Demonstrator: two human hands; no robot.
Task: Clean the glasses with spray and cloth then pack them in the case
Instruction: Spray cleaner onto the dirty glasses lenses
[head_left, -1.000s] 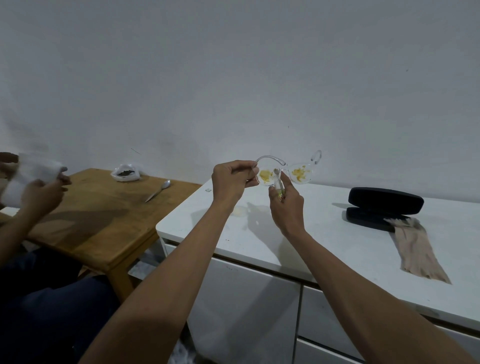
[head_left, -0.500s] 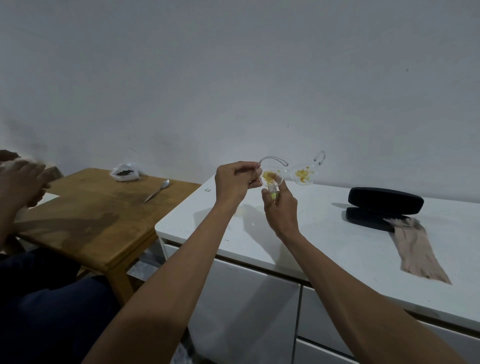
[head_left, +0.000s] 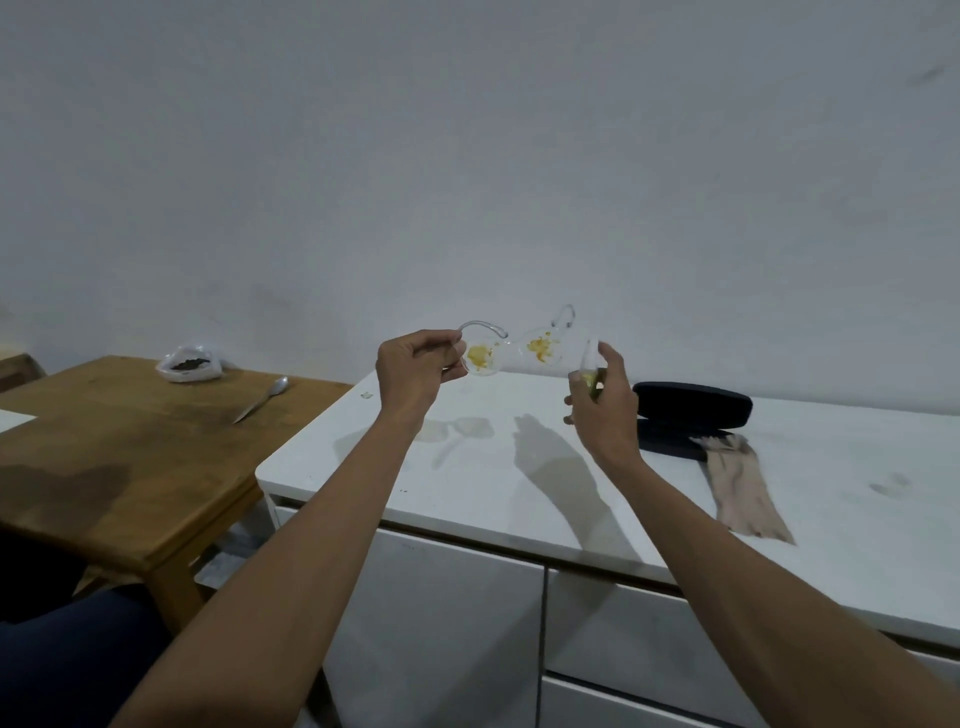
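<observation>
Both forearms extend forward above the white cabinet top (head_left: 519, 499). The open black case (head_left: 691, 410) lies on it to the right, with the tan cloth (head_left: 740, 488) draped from its front edge. The left hand (head_left: 415, 371), fingers curled, pinches the clear glasses (head_left: 511, 351) at their left end; both lenses carry yellow smears. The right hand (head_left: 605, 402) is raised just right of the glasses, closed around a small spray bottle (head_left: 591, 371).
</observation>
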